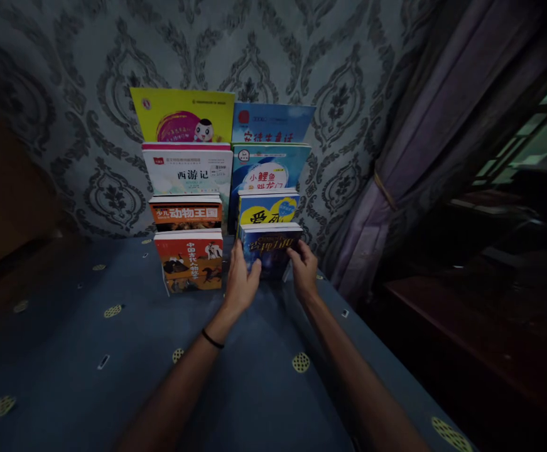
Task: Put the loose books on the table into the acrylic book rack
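A dark blue book (270, 254) with gold lettering stands upright at the front of the right-hand column of books. My left hand (242, 279) grips its left edge, the thumb lying over the front cover. On the opposite edge, my right hand (304, 270) holds it with curled fingers. Directly behind rises a blue and yellow book (268, 210), partly covered. Further back in this column are a teal book (273, 166) and a light blue book (276, 119). Some fingers of both hands are hidden beside the books.
The left column holds a red-orange book (191, 260), an orange book (188, 215), a white book (186, 172) and a yellow-green book (183, 113). Beneath is a blue patterned cloth (136, 370). Patterned wallpaper (249, 50) stands behind; a tied purple curtain (377, 194) hangs right.
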`<action>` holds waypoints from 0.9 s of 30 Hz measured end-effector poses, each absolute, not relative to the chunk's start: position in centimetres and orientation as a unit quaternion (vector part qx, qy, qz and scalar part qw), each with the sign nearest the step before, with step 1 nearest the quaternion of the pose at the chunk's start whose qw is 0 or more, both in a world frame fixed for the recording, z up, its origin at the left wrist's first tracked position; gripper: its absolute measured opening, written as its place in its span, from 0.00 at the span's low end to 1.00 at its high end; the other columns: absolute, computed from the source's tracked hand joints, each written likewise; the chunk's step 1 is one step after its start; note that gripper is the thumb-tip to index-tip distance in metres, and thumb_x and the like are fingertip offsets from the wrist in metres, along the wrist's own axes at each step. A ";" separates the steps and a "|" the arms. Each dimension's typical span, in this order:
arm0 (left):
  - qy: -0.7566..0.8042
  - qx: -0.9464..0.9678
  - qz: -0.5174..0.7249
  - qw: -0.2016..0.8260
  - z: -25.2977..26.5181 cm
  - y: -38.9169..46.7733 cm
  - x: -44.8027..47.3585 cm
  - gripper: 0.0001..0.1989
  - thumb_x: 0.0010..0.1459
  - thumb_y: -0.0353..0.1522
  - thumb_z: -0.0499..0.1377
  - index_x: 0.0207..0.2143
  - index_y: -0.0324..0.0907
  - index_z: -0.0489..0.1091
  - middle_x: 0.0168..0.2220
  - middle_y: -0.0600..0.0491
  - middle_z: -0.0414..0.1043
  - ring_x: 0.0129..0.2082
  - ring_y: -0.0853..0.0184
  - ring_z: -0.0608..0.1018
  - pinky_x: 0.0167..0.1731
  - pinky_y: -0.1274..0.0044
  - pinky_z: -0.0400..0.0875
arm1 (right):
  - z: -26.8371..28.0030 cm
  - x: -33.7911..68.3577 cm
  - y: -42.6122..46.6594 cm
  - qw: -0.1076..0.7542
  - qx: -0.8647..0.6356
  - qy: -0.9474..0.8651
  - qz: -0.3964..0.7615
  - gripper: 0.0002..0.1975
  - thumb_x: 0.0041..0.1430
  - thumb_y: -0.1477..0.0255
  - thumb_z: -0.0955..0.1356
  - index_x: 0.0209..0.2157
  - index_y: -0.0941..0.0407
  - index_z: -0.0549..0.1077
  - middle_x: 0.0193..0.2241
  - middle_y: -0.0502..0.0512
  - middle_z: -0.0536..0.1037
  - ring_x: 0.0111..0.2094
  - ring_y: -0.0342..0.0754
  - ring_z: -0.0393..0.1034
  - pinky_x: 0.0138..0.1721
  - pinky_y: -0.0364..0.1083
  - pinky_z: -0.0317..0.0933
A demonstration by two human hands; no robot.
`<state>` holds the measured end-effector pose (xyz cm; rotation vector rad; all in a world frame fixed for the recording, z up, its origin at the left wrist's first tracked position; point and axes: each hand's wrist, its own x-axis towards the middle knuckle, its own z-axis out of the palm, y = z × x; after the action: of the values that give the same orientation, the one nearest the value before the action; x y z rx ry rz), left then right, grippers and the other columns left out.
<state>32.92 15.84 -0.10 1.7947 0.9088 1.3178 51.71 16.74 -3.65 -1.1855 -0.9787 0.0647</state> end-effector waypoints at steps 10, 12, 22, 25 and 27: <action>0.343 0.702 0.517 0.350 -0.5 16.0 32.8 0.36 0.62 0.34 0.55 0.70 0.36 0.49 0.71 0.37 0.50 0.71 0.52 0.55 0.69 0.60 0.53 | -2.8 50.4 15.8 0.686 -0.568 -0.455 -0.032 0.20 0.57 0.61 0.66 0.46 0.57 0.78 0.40 0.59 0.77 0.43 0.55 0.72 0.46 0.56 0.67; 0.343 0.704 0.518 0.346 -0.5 16.0 32.8 0.36 0.62 0.34 0.55 0.70 0.35 0.48 0.70 0.36 0.51 0.71 0.52 0.55 0.69 0.60 0.53 | -2.7 50.1 15.7 0.673 -0.576 -0.462 -0.047 0.19 0.58 0.63 0.65 0.47 0.56 0.77 0.40 0.58 0.76 0.43 0.55 0.71 0.47 0.57 0.66; 0.343 0.699 0.527 0.341 -0.9 16.1 33.1 0.38 0.59 0.32 0.55 0.70 0.33 0.48 0.71 0.38 0.50 0.72 0.56 0.54 0.70 0.66 0.48 | -2.6 49.3 15.4 0.627 -0.609 -0.479 -0.084 0.20 0.57 0.65 0.63 0.50 0.56 0.74 0.38 0.58 0.72 0.42 0.57 0.66 0.49 0.60 0.62; 0.345 0.699 0.523 0.344 -0.9 16.0 33.1 0.39 0.59 0.31 0.55 0.71 0.34 0.47 0.71 0.38 0.49 0.72 0.56 0.53 0.70 0.65 0.49 | -2.6 49.2 15.5 0.629 -0.611 -0.474 -0.086 0.21 0.57 0.65 0.63 0.50 0.56 0.74 0.39 0.59 0.72 0.42 0.56 0.66 0.49 0.60 0.63; 0.347 0.699 0.520 0.346 -0.9 15.9 33.1 0.40 0.59 0.31 0.55 0.71 0.35 0.46 0.72 0.39 0.49 0.73 0.56 0.52 0.70 0.65 0.48 | -2.6 49.1 15.6 0.631 -0.612 -0.469 -0.087 0.21 0.57 0.65 0.63 0.50 0.57 0.74 0.39 0.59 0.72 0.42 0.56 0.67 0.49 0.59 0.64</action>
<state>33.13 15.91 -0.93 1.8140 0.9009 1.3506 49.13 15.56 -2.58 -1.4001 -1.0732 -0.1994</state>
